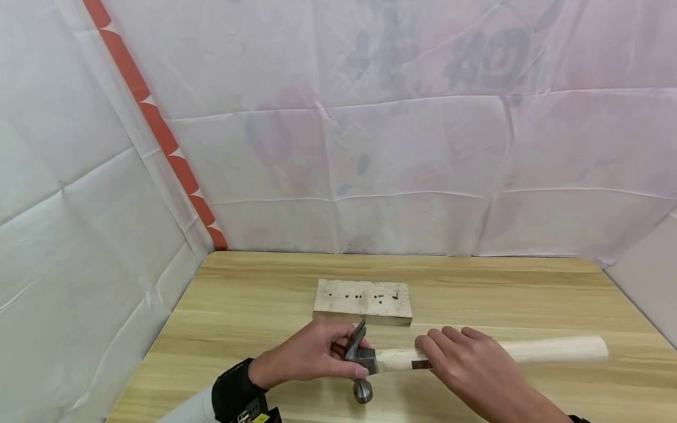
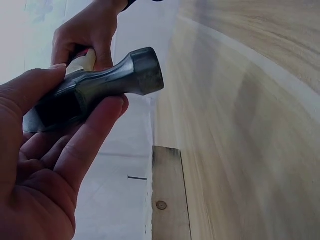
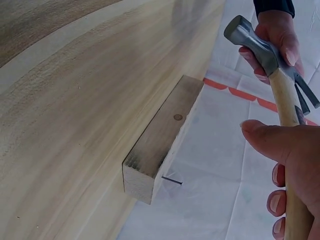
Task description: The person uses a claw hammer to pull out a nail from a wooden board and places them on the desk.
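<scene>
A claw hammer (image 1: 555,349) with a pale wooden handle and a grey steel head is held level above the table by both hands. My left hand (image 1: 304,352) pinches its head between thumb and fingers, the claw pointing away and the round striking face toward me. Around the middle of the handle my right hand (image 1: 471,364) is curled, with the handle's butt sticking out to the right. Beyond the hammer lies a wooden block (image 1: 338,306) with several dark holes in its top. One nail (image 3: 172,180) stands up out of the block near its right end.
The block rests on a light wood-grain table (image 1: 254,305). White sheeting (image 1: 402,153) hangs behind the table and along its left side, with a red scalloped strip (image 1: 158,126) at the left corner. A black band (image 1: 233,388) wraps the left wrist.
</scene>
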`<state>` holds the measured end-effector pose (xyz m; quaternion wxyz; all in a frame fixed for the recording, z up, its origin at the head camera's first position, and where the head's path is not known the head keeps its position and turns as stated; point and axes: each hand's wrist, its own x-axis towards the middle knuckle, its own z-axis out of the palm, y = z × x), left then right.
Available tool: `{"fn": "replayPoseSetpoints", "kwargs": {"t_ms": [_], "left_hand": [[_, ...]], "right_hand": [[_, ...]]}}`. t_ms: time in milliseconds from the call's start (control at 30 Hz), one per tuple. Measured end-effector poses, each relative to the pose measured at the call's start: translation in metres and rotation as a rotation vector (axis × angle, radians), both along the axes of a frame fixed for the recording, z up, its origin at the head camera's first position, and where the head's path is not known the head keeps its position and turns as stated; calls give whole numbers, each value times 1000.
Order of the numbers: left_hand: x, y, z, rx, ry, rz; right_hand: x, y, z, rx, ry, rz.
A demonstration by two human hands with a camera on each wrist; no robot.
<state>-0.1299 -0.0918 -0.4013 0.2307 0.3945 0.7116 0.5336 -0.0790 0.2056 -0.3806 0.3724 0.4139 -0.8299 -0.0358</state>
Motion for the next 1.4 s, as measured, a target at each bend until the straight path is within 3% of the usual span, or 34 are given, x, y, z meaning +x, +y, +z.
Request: {"fn": "replayPoseSetpoints", "kwargs": {"t_ms": [600,933,1067,1167,1267,1400], "left_hand": [[5,2,-6,81,73,61],[3,0,-6,87,83,79],[2,-1,-4,92,47,88],[1,-2,-3,73,32,111],[-1,-2,-4,46,34,141],[-2,-2,-8,44,51,171]], "right_hand": [[-4,1,-2,-78,-27,36],[-1,-8,11,-199,-7,247],[-1,-13,20,-225,5,389],[0,-14,21,-251,-107,532],[1,-12,17,-281,-285,650],[3,-9,8,-295,-437,695]]}}
